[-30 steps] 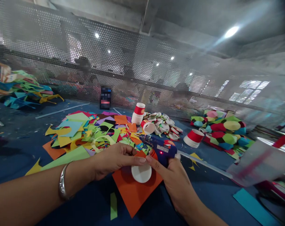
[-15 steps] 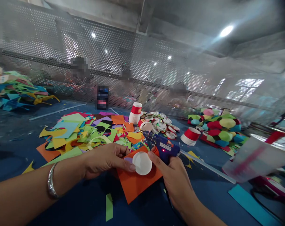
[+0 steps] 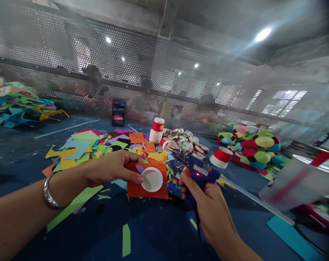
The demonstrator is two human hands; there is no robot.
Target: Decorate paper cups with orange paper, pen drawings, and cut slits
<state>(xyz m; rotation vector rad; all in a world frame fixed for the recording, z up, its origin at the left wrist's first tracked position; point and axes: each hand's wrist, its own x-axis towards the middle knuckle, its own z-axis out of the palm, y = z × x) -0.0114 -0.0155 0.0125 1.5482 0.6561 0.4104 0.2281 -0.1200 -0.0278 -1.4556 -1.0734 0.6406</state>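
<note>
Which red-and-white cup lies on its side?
The middle cup, just beyond the glue gun: its round end faces us. The left cups and right cups are standing.

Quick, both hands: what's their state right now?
Left hand: closed, pinching the white disc and orange paper.
Right hand: closed, holding the blue glue gun.

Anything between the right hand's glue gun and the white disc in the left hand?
Nothing visible blocks the way from the glue gun to the white disc; the orange sheet is behind the disc.
</note>
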